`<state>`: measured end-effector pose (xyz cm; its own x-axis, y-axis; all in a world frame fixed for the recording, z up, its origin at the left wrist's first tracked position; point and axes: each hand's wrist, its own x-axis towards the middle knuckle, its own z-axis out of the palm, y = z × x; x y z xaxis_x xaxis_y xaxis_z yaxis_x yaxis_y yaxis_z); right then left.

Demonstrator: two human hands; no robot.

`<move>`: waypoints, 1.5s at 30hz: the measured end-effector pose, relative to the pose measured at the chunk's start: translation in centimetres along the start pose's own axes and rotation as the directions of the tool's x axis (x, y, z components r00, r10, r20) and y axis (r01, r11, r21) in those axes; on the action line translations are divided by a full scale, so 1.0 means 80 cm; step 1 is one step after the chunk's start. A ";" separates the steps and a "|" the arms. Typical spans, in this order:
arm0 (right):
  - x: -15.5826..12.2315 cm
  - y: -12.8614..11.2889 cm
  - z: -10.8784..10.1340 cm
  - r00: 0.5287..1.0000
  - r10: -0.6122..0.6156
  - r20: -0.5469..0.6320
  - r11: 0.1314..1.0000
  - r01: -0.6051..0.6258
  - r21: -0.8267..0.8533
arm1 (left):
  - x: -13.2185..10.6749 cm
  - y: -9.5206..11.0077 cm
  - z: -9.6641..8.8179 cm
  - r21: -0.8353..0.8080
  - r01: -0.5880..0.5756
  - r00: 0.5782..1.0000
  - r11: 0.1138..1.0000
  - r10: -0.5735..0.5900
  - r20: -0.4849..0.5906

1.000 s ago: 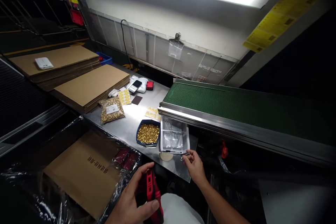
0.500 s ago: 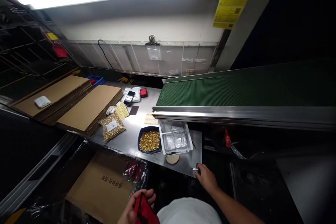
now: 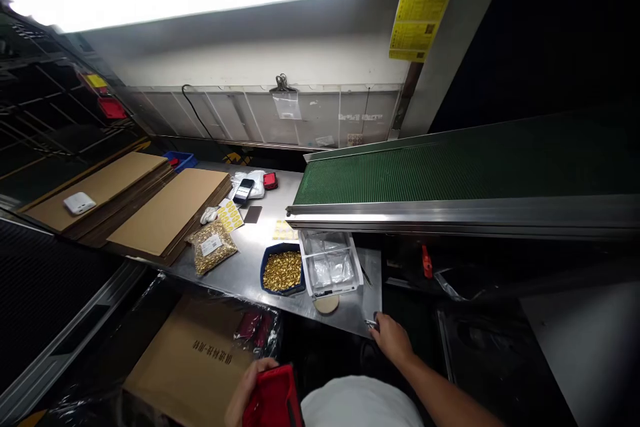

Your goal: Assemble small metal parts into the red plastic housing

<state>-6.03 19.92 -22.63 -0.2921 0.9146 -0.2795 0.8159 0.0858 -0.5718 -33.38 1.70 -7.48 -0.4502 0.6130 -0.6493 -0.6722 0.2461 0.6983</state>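
Observation:
Low at the front, my left hand [image 3: 247,387] is closed around a red case [image 3: 274,395] with black trim; its red inner side faces up. My right hand [image 3: 393,339] is at the right front corner of the metal table [image 3: 353,320], its fingers closed on a small shiny metal object [image 3: 371,324] too small to name. Near that hand lie a round tan disc [image 3: 327,305] and a white tray [image 3: 309,273] of clear plastic bags. Left of the tray stands a dark blue bin [image 3: 265,267] filled with small gold-coloured pieces [image 3: 283,271].
A green conveyor belt [image 3: 400,177] runs off to the right. Cardboard stacks [image 3: 170,210] lie at left, beside a clear bag of gold pieces [image 3: 213,247]. Farther back are a phone [image 3: 244,190] and a small red case [image 3: 270,181]. Below stands an open carton [image 3: 187,360] with red items.
The red case in my left hand has turned so that its inner side shows more. My right hand stays at the table corner. The view has shifted slightly.

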 end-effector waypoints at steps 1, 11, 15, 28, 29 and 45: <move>-0.002 -0.006 -0.004 1.000 -0.009 0.011 1.000 0.009 0.019 | 0.000 -0.003 0.006 -0.092 0.104 0.993 0.990 -0.100 0.056; -0.027 -0.167 -0.060 0.973 -0.204 0.105 0.915 0.151 0.374 | -0.001 0.009 0.044 -0.306 0.524 0.738 0.795 -0.244 0.629; -0.069 -0.255 -0.108 0.922 -0.374 0.103 0.847 0.294 0.442 | -0.009 0.020 0.049 -0.399 0.426 0.851 0.812 -0.210 0.481; -0.102 -0.341 -0.104 0.860 -0.468 0.205 0.856 0.384 0.345 | -0.028 0.042 0.041 -0.367 0.250 0.934 0.896 -0.123 0.336; -0.103 -0.343 -0.105 0.861 -0.465 0.205 0.858 0.381 0.344 | -0.027 0.041 0.040 -0.367 0.242 0.933 0.898 -0.111 0.344; -0.086 -0.325 -0.126 0.634 -0.770 0.073 0.634 0.748 0.196 | -0.031 0.048 0.048 -0.406 0.363 0.879 0.839 -0.164 0.447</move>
<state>-20.20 15.41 1.93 -0.8497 0.4850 0.2068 0.2012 0.6608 -0.7231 -32.57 3.98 -2.04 -0.0224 0.8344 -0.5507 -0.9659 0.1241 0.2274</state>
